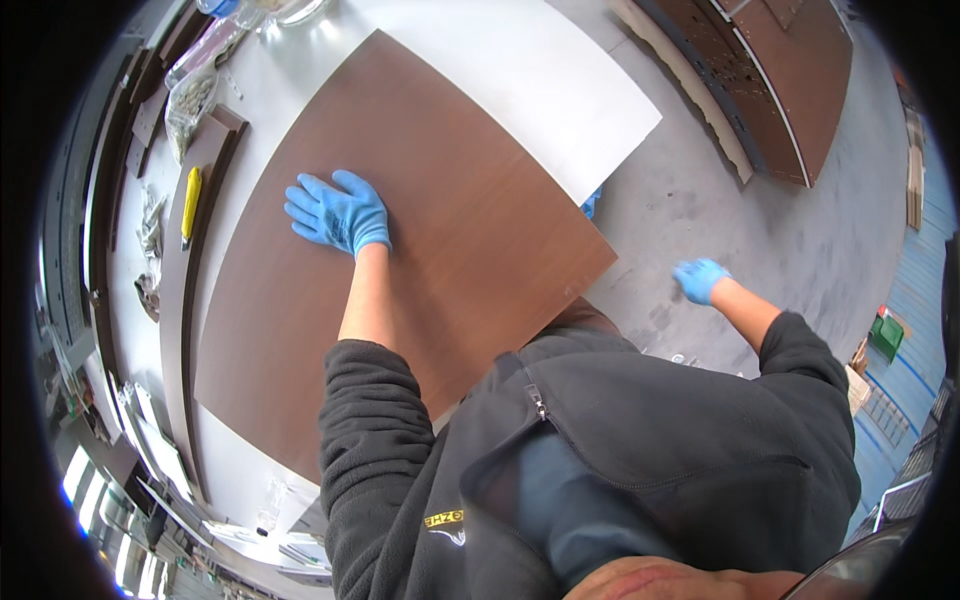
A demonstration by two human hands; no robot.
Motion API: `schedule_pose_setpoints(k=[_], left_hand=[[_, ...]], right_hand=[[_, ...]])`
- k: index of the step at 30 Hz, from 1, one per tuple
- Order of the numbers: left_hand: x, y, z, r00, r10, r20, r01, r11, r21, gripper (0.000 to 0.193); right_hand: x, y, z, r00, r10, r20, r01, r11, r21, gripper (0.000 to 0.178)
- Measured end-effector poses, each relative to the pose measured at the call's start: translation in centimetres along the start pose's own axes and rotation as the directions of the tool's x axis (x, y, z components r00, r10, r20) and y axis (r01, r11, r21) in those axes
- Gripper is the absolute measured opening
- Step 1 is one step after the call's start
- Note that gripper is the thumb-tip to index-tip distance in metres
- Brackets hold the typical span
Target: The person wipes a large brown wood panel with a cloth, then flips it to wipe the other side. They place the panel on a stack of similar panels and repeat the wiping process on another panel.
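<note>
A large brown wood-look panel lies on a white worktable, its near right corner sticking out past the table edge close to my body. My left hand, in a blue glove, rests flat on the panel with its fingers spread. Off to the right, my right hand, also blue-gloved, hangs in the air over the grey floor, away from the panel. Its fingers are blurred, and nothing can be made out in them.
Along the table's left side lie long brown boards, with a yellow utility knife on one. A clear bag of small parts sits beyond them. More brown panels stand at the far right. A green bin is at the right.
</note>
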State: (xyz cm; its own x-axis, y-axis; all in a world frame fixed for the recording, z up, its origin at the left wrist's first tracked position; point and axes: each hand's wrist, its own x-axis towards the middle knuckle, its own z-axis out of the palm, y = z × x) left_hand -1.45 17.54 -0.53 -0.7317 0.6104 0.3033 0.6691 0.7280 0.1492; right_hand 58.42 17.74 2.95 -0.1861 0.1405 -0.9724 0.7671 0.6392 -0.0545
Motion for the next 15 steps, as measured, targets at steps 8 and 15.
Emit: schedule_pose_setpoints(k=[8, 15], left_hand=[[-0.1, 0.1, 0.2, 0.999, 0.013, -0.032, -0.011, 0.999, 0.052, 0.058], [0.1, -0.4, 1.0, 1.0, -0.003, -0.008, 0.004, 0.997, 0.073, 0.058]], right_hand=[[0.0, 5.8, -1.4, 0.692, 0.411, -0.594, 0.702, -0.578, 0.417, 0.044], [-4.2, -0.7, -4.8, 0.539, 0.486, -0.688, 0.806, -0.535, 0.254, 0.03]])
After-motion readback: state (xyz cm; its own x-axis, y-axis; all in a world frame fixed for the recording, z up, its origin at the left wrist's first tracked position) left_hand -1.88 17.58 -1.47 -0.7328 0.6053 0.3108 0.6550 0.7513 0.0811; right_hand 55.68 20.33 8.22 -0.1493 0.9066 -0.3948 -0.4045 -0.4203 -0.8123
